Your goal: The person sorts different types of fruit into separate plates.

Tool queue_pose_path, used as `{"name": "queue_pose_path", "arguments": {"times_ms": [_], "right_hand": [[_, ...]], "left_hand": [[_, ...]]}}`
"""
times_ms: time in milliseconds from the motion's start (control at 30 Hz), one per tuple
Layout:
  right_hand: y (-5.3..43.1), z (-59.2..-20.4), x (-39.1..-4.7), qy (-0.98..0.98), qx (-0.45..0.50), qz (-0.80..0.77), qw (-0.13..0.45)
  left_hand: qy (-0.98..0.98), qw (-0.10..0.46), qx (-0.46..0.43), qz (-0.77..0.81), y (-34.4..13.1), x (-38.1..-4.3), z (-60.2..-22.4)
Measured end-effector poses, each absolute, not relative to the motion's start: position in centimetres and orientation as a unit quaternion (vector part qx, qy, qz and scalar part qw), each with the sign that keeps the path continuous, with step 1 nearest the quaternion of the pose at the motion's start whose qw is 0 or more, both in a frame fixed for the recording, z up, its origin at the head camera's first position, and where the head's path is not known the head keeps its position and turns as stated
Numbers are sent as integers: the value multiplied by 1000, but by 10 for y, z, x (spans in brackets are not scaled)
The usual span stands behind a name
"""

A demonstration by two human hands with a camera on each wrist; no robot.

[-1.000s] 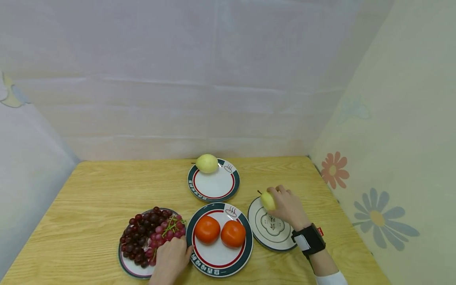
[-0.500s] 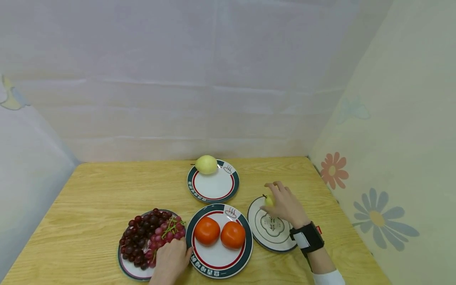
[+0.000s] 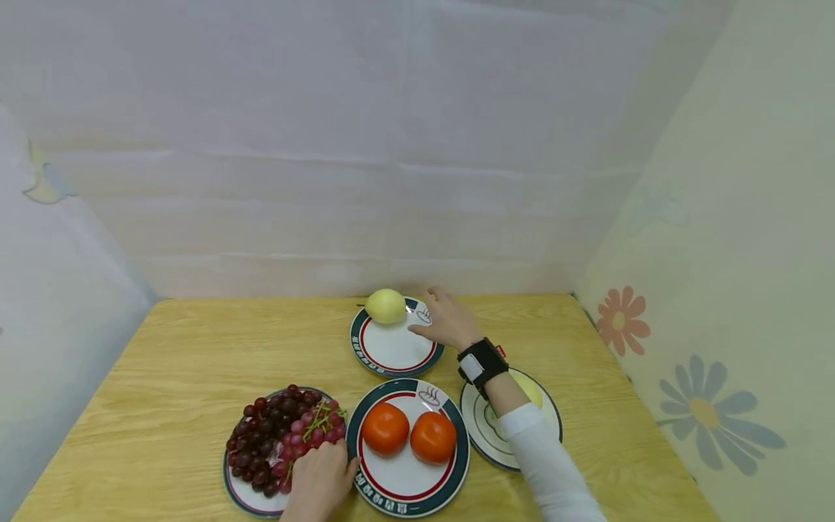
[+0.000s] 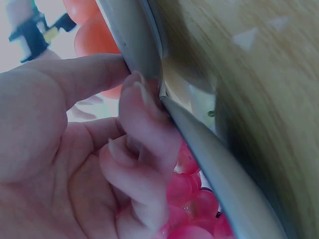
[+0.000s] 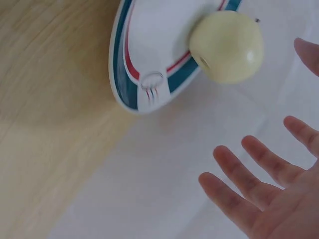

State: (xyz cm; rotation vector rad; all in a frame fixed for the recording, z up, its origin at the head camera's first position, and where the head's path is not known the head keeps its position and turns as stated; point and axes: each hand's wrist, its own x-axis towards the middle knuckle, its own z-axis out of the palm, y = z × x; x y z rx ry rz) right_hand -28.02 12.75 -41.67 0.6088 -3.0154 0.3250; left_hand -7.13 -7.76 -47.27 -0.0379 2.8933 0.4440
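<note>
My left hand (image 3: pixel 321 475) is at the front, between the grape plate and the middle plate (image 3: pixel 407 507). In the left wrist view its thumb and curled fingers grip the rim of the middle plate, which bears two round orange-red fruits (image 3: pixel 385 429). Over the right side of the far plate (image 3: pixel 391 355), my right hand (image 3: pixel 446 319) is spread with nothing in it. A yellow pear (image 3: pixel 385 307) lies at that plate's back left, a short way from the fingers. Another yellow pear (image 3: pixel 527 386) sits on the right plate (image 3: pixel 485 442), partly hidden by my right forearm.
Dark and pink grapes (image 3: pixel 270 438) heap on the left plate (image 3: pixel 248 500), close beside the middle plate. All the plates stand on a wooden table (image 3: pixel 163 406). Cloth-covered walls (image 3: pixel 391 181) rise behind the table and along both sides.
My right hand has let go of the pear on the right plate and moved left and away to the far plate, fingers spread. My left hand stays at the middle plate's rim.
</note>
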Motion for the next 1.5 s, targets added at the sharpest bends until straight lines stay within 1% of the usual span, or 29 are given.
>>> {"name": "queue_pose_path", "arguments": {"times_ms": [133, 267, 433, 567, 700, 833, 967, 1033, 1133, 1233, 1367, 1500], "right_hand": [[107, -431, -299, -971, 203, 123, 28], [90, -444, -312, -964, 216, 148, 36], [76, -458, -318, -960, 219, 171, 18], [71, -465, -319, -962, 206, 176, 38], [74, -464, -319, -962, 194, 183, 55], [84, -448, -313, -957, 194, 211, 47], [103, -423, -298, -950, 214, 222, 43], [116, -411, -286, -949, 224, 213, 53], [138, -395, -263, -950, 235, 191, 73], [161, -383, -232, -955, 230, 170, 83], [190, -379, -188, -965, 212, 128, 84], [212, -387, -150, -970, 202, 94, 96]], "left_hand": [[981, 119, -17, 153, -78, -69, -472], [981, 116, -17, 157, -76, -68, -472], [983, 105, -5, 154, -74, -67, -473], [982, 108, -1, 153, -73, -67, -473], [983, 105, -1, 151, -73, -68, -472], [985, 93, 6, 148, -75, -69, -472], [986, 85, 12, 143, -76, -70, -472], [986, 86, 10, 145, -76, -71, -471], [985, 86, 8, 149, -77, -72, -471], [986, 70, 8, 151, -76, -73, -472], [988, 54, 11, 146, -76, -72, -473], [987, 65, 9, 149, -75, -72, -473]]}}
